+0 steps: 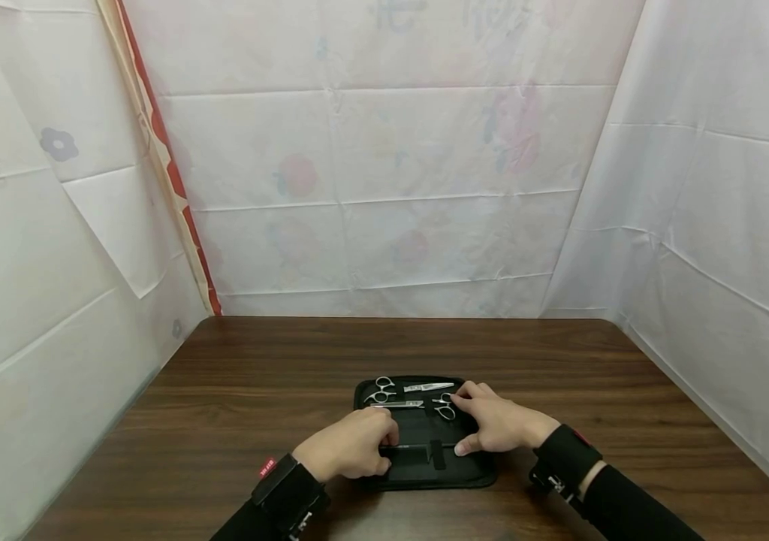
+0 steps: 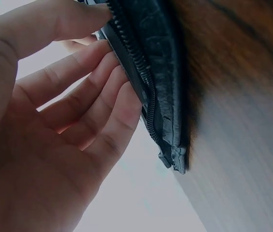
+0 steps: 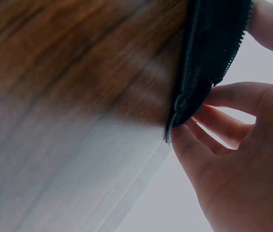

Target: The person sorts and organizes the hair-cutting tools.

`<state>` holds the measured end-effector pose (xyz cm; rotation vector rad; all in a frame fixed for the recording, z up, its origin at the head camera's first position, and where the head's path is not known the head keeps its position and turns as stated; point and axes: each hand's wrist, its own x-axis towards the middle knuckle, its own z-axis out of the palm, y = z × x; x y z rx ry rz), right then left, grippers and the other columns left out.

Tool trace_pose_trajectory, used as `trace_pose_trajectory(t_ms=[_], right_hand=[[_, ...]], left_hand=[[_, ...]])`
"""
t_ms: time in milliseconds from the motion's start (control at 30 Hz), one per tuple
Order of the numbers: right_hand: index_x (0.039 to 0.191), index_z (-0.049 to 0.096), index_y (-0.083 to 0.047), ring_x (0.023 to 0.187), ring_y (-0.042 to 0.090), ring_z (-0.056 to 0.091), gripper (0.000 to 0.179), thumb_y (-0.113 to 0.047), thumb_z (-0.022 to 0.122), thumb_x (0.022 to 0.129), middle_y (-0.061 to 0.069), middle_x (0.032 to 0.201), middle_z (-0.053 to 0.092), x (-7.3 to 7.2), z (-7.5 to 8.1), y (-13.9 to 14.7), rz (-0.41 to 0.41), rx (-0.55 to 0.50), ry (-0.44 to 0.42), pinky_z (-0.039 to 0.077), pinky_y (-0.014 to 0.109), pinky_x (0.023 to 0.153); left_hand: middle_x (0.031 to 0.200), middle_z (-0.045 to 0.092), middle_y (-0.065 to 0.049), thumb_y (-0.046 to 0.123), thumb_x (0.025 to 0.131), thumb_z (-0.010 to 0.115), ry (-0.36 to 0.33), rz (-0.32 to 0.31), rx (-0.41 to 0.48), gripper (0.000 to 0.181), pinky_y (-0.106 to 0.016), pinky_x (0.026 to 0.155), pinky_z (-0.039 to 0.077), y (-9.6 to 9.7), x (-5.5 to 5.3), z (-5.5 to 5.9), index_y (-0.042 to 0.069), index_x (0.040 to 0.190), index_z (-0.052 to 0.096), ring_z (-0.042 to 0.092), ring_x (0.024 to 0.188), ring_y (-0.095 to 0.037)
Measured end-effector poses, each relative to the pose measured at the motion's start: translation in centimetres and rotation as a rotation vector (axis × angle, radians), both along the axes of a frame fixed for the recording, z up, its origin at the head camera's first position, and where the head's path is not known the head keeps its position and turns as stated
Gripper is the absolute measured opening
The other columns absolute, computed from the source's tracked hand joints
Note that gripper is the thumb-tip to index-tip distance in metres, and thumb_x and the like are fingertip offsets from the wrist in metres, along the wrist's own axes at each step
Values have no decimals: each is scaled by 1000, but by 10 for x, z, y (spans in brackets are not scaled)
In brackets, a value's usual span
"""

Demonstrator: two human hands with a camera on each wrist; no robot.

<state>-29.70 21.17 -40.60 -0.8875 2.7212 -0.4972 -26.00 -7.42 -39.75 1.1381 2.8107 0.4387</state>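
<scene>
An unfolded black zip case (image 1: 418, 430) lies on the table. Two pairs of silver scissors, one upper (image 1: 428, 387) and one lower (image 1: 445, 412), sit in its far half. In the near half is a narrow dark piece, perhaps a comb (image 1: 413, 454), beside a black strap (image 1: 437, 454). My left hand (image 1: 356, 445) is bent over the case's left edge, thumb and fingers around that piece's left end; whether they pinch it is hidden. My right hand (image 1: 498, 418) rests on the right edge, fingertips by the lower scissors' handles, thumb lower down. The zipper (image 2: 146, 77) runs along the rim.
The dark wooden table (image 1: 256, 391) extends around the case. White sheets hang behind (image 1: 384, 248) and at both sides, with a red-edged strip (image 1: 175, 180) at the back left corner. Black bands (image 1: 563, 454) are strapped round both wrists.
</scene>
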Motion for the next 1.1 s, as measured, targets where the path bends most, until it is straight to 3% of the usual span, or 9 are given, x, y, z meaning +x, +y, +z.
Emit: trace_pose_trajectory(t_ms=[333, 767, 1100], right_hand=[[152, 41, 3, 130, 27, 41, 87, -42, 79, 88, 6, 139, 44, 1, 1, -1, -2, 4, -5, 45, 49, 99], [152, 42, 3, 130, 27, 41, 88, -44, 79, 87, 6, 140, 44, -1, -1, 1, 2, 3, 3, 45, 48, 99], [152, 43, 2, 129, 26, 41, 88, -45, 79, 87, 5, 140, 43, -2, -3, 1, -1, 1, 10, 45, 48, 100]], left_hand=[[89, 57, 8, 14, 81, 84, -44, 9, -7, 18, -26, 76, 50, -3, 0, 4, 12, 96, 73, 53, 81, -5], [89, 58, 4, 9, 76, 87, -123, 86, -22, 26, -30, 76, 51, -15, 4, 14, 12, 96, 71, 53, 82, -9], [86, 56, 6, 5, 74, 84, -120, 83, -10, 25, -29, 73, 48, -15, 3, 14, 15, 92, 69, 51, 80, -8]])
